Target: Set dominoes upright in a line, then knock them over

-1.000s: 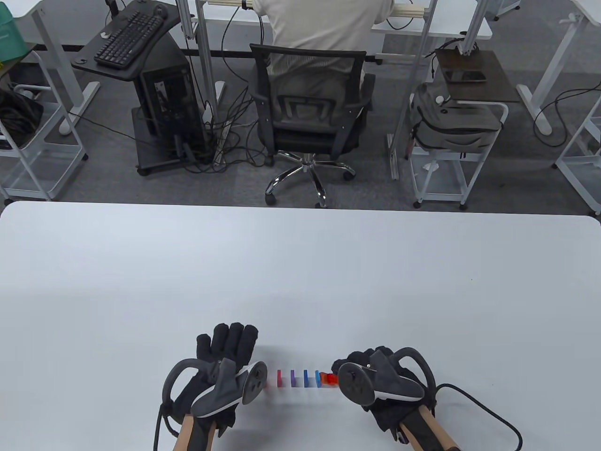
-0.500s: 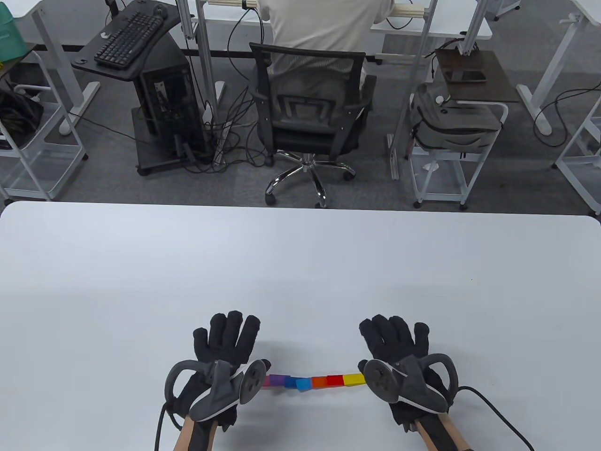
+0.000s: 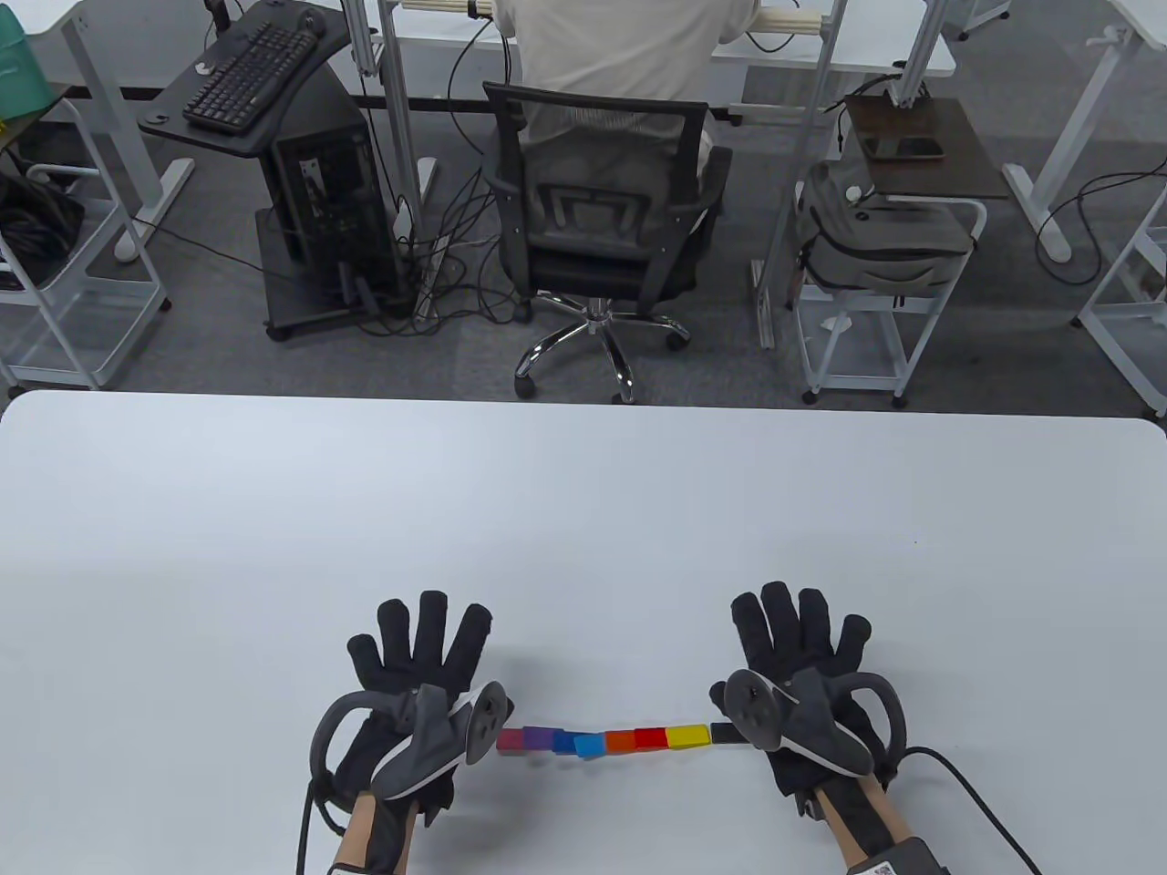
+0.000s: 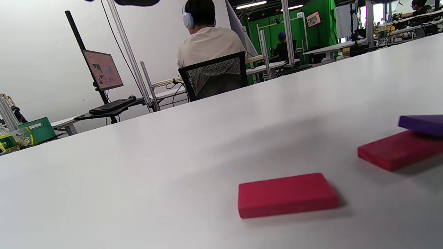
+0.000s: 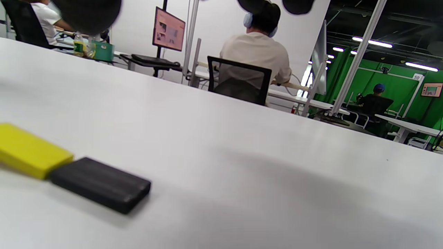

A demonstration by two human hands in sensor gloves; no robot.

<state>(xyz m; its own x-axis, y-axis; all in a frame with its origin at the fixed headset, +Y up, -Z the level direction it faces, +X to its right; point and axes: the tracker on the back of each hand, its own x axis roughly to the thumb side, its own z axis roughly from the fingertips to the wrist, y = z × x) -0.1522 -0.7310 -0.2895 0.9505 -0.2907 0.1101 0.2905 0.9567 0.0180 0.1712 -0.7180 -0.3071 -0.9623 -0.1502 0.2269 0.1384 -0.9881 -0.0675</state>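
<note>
Several coloured dominoes (image 3: 606, 739) lie toppled in a row near the table's front edge, from crimson on the left through purple, blue, orange, red and yellow (image 3: 687, 735) to a black one (image 3: 723, 732). My left hand (image 3: 421, 638) hovers flat with spread fingers just left of the row, holding nothing. At the row's other end my right hand (image 3: 799, 624) is likewise spread and empty. The left wrist view shows a flat crimson domino (image 4: 288, 195), another red one (image 4: 398, 149) and a purple one (image 4: 420, 123). Yellow (image 5: 29, 150) and black (image 5: 100, 184) dominoes lie flat in the right wrist view.
The white table (image 3: 583, 510) stretches wide beyond the hands. Past its far edge a person sits in an office chair (image 3: 602, 228) with their back to me. A cable (image 3: 975, 802) trails from my right wrist along the table.
One second ago the dominoes stood upright with my right hand at the row's right end; they fell leftward. Both hands have since opened flat and drawn apart from the row.
</note>
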